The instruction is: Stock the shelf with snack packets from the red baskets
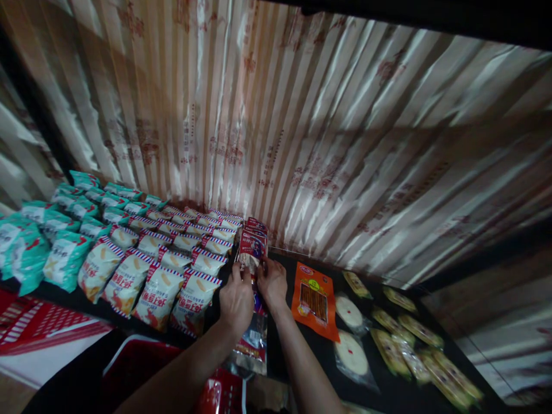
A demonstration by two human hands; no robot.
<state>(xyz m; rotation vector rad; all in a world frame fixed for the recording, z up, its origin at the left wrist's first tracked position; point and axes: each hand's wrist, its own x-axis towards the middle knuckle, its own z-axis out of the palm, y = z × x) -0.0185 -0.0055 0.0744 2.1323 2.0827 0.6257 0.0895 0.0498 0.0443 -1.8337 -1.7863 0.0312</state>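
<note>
My left hand (237,294) and my right hand (272,280) are close together over a narrow column of packets on a black shelf. Between their curled fingers is the lower end of a red and blue snack packet (253,246) with a clear window. More packets of the same colours lie behind it against the backing. Another red and blue packet (253,339) with a barcode label lies below my wrists, partly covered by them. My fingertips are partly hidden and the picture is slightly blurred.
Rows of white snack bags (157,293) and teal bags (66,259) fill the left side. To the right lie an orange packet (314,299), round white items in clear wrap (351,352) and yellowish packs (390,351). Red baskets (52,325) stand below; printed foil sheeting (259,115) hangs behind.
</note>
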